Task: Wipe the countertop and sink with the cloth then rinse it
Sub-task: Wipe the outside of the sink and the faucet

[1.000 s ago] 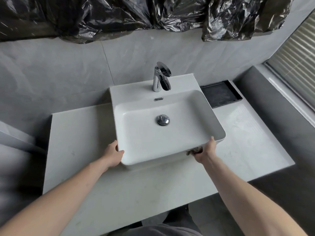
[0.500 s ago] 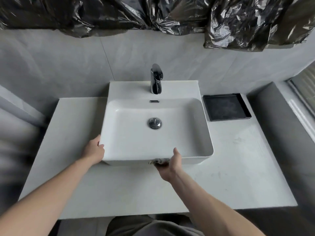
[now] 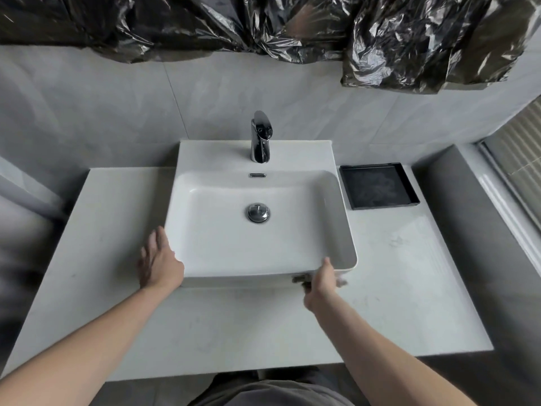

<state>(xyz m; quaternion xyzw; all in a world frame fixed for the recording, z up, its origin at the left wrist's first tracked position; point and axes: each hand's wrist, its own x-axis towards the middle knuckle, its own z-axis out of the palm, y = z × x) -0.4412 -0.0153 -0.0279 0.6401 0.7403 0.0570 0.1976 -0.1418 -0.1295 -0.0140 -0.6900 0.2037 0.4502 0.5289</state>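
A pale marbled countertop (image 3: 389, 312) runs wall to wall beneath grey tiles. A white rectangular vessel sink (image 3: 263, 273) sits on it at centre, its back edge at twelve o'clock against the wall. A shallow black tray (image 3: 377, 189) lies at two o'clock, just beside the sink's rear right corner.

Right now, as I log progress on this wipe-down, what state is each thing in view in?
Sink: basin dry-looking, nothing in it.
Faucet: no water running.
Drain stopper: looks seated; cannot be sure.
Cloth: bunched, pressed to the sink's front right corner.
Right hand: grips the cloth.
Left hand: fingers straight, resting against the sink's left front corner.
Black tray: nothing in it, on the countertop.
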